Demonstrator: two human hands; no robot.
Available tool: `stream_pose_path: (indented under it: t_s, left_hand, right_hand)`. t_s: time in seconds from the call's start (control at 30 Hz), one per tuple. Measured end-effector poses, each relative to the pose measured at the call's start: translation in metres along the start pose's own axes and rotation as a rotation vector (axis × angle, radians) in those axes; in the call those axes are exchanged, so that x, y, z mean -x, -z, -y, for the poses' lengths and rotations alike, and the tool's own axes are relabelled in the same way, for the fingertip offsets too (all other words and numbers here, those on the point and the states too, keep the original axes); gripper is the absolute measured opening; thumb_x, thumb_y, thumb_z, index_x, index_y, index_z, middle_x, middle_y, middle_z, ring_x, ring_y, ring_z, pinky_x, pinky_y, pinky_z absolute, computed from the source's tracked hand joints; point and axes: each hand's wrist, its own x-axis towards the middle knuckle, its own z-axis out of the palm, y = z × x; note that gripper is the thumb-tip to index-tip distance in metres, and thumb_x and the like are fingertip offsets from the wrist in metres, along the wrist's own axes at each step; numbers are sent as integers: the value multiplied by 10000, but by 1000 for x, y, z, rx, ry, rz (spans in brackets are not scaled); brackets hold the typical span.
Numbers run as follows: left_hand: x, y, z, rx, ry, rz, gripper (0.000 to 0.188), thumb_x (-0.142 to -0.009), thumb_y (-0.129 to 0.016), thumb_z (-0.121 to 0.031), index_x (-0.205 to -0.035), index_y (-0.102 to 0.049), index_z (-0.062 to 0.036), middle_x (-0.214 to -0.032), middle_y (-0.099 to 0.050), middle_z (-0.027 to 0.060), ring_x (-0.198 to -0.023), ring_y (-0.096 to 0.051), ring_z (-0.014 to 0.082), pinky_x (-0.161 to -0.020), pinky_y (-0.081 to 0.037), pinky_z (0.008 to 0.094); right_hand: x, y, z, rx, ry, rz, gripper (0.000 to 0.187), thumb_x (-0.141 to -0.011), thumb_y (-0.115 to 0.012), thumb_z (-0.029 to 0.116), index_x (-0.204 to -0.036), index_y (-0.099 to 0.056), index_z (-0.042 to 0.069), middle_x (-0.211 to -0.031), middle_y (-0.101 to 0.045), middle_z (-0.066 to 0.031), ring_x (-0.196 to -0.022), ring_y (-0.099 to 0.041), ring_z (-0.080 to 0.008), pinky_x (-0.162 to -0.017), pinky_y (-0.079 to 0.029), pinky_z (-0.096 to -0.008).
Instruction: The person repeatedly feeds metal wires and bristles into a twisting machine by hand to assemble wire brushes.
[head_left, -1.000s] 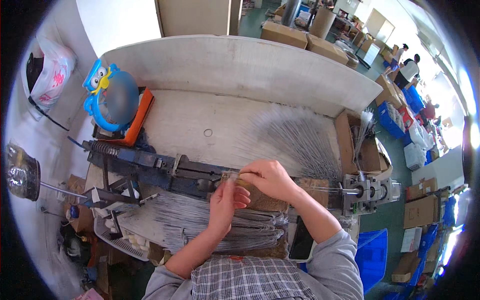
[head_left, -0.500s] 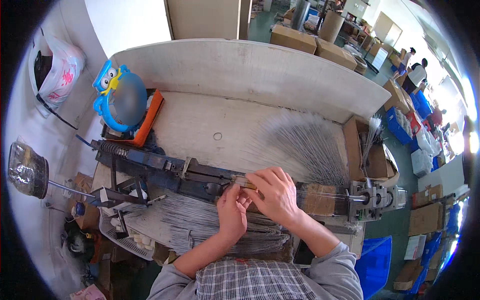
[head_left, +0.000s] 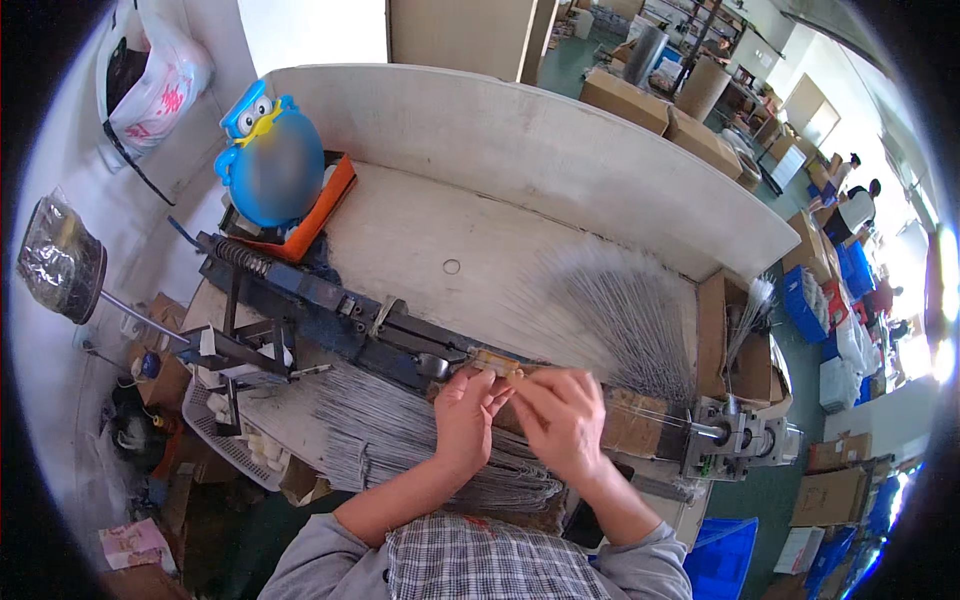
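My left hand (head_left: 464, 422) is closed in a pinch at the near edge of a long dark metal fixture (head_left: 300, 303). My right hand (head_left: 566, 418) also pinches, its fingertips close to those of the left. What lies between the fingers is too small to make out. Just beyond the fingertips, a small yellowish block (head_left: 492, 361) sits on the fixture. To its left is a rounded metal knob (head_left: 432, 366). Thin wires run rightward to a metal chuck-like head (head_left: 728, 437). A thick bundle of grey wires (head_left: 400, 440) lies below the fixture, partly under my forearms.
More thin wires (head_left: 630, 320) fan out at the back right, beside an open cardboard box (head_left: 722, 318). A blue cartoon-shaped mirror (head_left: 275, 170) stands in an orange-edged box (head_left: 325, 210). A low white board (head_left: 530, 140) borders the bench. A blue bin (head_left: 722, 560) stands at lower right.
My right hand has drawn back from over the yellowish block toward me, and its fingers have closed near the left fingertips. The left hand stays nearly in place. The whole view has shifted slightly.
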Motion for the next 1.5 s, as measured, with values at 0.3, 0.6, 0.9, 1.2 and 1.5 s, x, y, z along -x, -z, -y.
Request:
stream_pose_path:
  t_s: [0.3,0.6,0.9,1.2,1.5]
  left_hand:
    - [-2,5,-7,71,149,56,265,-950,-472,-208,-1009,-591,21,-985,-671,156,-871,-660,212,-772,-519,305]
    - [-1,2,-4,42,54,-28,193,-956,-476,-166,-1010,-607,-36,-931,-667,85,-827,-648,164,-733,-518,292]
    - [-1,5,1,51,37,0,245,-955,-469,-198,-1032,-600,-6,-971,-663,99,-861,-639,180,-776,-511,304]
    - [-3,2,-2,29,50,71,199,-937,-496,-135,-1033,-594,9,-965,-650,90,-881,-621,169,-782,-496,291]
    - [-5,3,4,-12,2,42,136,-917,-541,-68,-1031,-605,-29,-962,-641,40,-860,-616,127,-771,-491,262]
  right_hand:
    - [28,-29,-5,-839,-625,409,344,-948,-558,118,-1279,-545,25,-916,-667,-18,-776,-593,-74,-709,-499,-240]
    - [19,-40,-5,-563,-505,346,466,-886,-632,214,-1325,-514,116,-835,-690,-118,-734,-687,-245,-662,-528,-325]
    - [21,-22,3,-651,-530,298,412,-890,-619,213,-1276,-549,88,-838,-695,-133,-763,-694,-287,-667,-537,-345]
    - [24,-26,1,-620,-411,241,316,-900,-609,186,-1195,-606,74,-916,-691,-152,-817,-693,-285,-676,-539,-337]
    - [24,-33,-11,-526,-450,251,398,-891,-630,164,-1273,-553,84,-791,-682,-86,-679,-641,-183,-611,-505,-287]
